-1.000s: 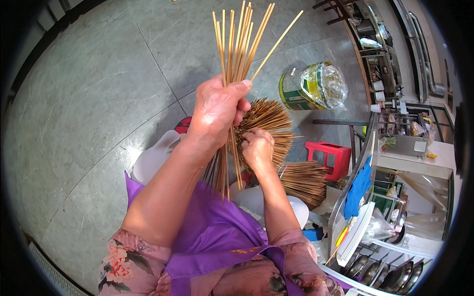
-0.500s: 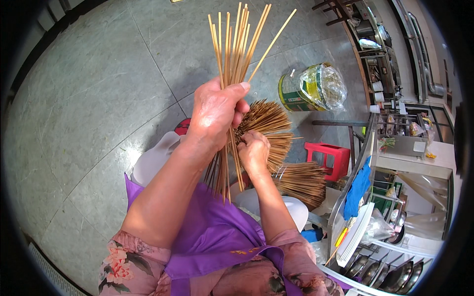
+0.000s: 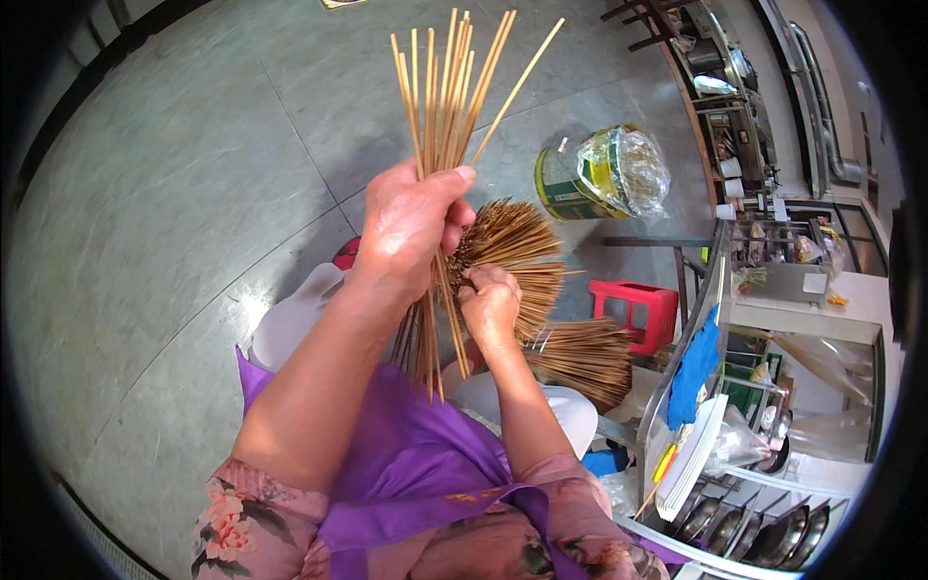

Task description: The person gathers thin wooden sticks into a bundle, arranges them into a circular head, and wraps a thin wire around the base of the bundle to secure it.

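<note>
Thin sticks (image 3: 440, 101) are up in L hand (image 3: 401, 222), fingers wrapped tight round them abt mid-length; top ends fan out above floor (image 3: 184, 193), which stretches wide to the L. R hand (image 3: 491, 304) is at inner edge of big stick bundle (image 3: 517, 232), fingers curled, can't tell if gripping any. Room's tighter on R: tub (image 3: 570, 182) & red stool (image 3: 660, 319) nr bundle.

Look at that grey tiled floor (image 3: 193, 222), broad and scuffed, carrying a green-and-yellow tin (image 3: 568, 186) with clear plastic (image 3: 638, 174) bunched over one end, and a red stool (image 3: 662, 319) standing nearby!
</note>
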`<move>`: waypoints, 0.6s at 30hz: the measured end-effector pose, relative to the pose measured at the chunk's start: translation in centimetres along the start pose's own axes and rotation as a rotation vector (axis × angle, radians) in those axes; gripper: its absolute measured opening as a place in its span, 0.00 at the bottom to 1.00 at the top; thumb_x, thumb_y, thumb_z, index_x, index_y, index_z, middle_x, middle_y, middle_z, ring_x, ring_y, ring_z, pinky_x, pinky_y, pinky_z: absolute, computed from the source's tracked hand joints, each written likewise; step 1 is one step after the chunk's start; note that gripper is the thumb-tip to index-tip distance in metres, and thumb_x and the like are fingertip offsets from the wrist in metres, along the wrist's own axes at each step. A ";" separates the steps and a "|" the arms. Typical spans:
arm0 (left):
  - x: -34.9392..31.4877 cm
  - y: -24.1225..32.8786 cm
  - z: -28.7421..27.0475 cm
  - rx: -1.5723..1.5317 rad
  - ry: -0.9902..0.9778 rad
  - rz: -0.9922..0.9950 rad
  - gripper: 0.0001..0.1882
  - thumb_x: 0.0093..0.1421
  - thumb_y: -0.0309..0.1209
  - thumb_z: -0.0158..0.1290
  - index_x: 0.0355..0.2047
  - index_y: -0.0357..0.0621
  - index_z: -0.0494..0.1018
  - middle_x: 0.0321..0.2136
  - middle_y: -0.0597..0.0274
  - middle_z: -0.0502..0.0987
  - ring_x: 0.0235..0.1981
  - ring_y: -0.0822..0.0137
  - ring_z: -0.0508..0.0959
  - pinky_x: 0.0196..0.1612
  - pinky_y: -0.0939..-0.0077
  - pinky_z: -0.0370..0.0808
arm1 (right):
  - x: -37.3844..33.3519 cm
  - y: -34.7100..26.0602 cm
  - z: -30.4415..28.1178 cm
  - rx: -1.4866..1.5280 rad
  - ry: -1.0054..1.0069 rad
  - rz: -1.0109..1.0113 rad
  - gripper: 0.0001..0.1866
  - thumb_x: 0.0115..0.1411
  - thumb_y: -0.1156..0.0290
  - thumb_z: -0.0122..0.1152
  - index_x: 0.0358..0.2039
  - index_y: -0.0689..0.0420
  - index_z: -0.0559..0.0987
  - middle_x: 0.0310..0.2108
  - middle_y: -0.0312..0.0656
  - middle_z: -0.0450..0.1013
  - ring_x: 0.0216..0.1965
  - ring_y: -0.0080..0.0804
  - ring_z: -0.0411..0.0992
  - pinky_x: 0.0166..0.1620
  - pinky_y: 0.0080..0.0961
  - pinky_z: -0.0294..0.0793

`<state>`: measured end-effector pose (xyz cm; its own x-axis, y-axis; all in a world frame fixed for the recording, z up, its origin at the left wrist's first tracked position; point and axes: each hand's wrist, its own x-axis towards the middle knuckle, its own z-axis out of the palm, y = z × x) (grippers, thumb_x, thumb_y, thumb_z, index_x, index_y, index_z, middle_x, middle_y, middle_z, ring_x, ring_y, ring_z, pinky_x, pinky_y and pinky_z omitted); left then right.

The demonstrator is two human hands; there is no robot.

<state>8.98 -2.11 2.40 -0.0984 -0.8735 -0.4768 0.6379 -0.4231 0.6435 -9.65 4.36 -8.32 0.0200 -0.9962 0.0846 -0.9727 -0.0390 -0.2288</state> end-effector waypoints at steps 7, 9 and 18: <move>0.0 -0.1 0.1 0.039 0.024 -0.011 0.08 0.51 0.31 0.50 0.26 0.42 0.64 0.15 0.64 0.67 0.11 0.76 0.63 0.14 0.83 0.60 | 0.1 -0.5 0.3 -0.020 0.012 0.021 0.09 0.38 0.70 0.58 0.24 0.54 0.79 0.31 0.42 0.72 0.38 0.39 0.66 0.45 0.35 0.60; 0.0 -0.1 0.2 0.029 0.020 -0.008 0.08 0.51 0.31 0.50 0.26 0.42 0.64 0.15 0.64 0.67 0.11 0.76 0.63 0.14 0.83 0.60 | 0.1 -0.7 0.3 -0.039 0.018 0.010 0.08 0.38 0.70 0.58 0.23 0.55 0.78 0.30 0.41 0.72 0.37 0.39 0.66 0.44 0.35 0.60; -0.3 0.3 0.1 0.055 0.031 0.000 0.08 0.51 0.32 0.50 0.27 0.42 0.65 0.15 0.64 0.67 0.11 0.76 0.62 0.15 0.83 0.60 | -0.8 0.0 -0.5 0.065 0.009 0.021 0.08 0.38 0.71 0.59 0.23 0.56 0.78 0.29 0.40 0.72 0.37 0.39 0.66 0.44 0.33 0.61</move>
<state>9.17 -1.96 2.82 -0.0742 -0.8658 -0.4948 0.5950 -0.4367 0.6748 -9.81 5.17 -7.92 -0.0024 -0.9961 0.0878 -0.9557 -0.0236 -0.2933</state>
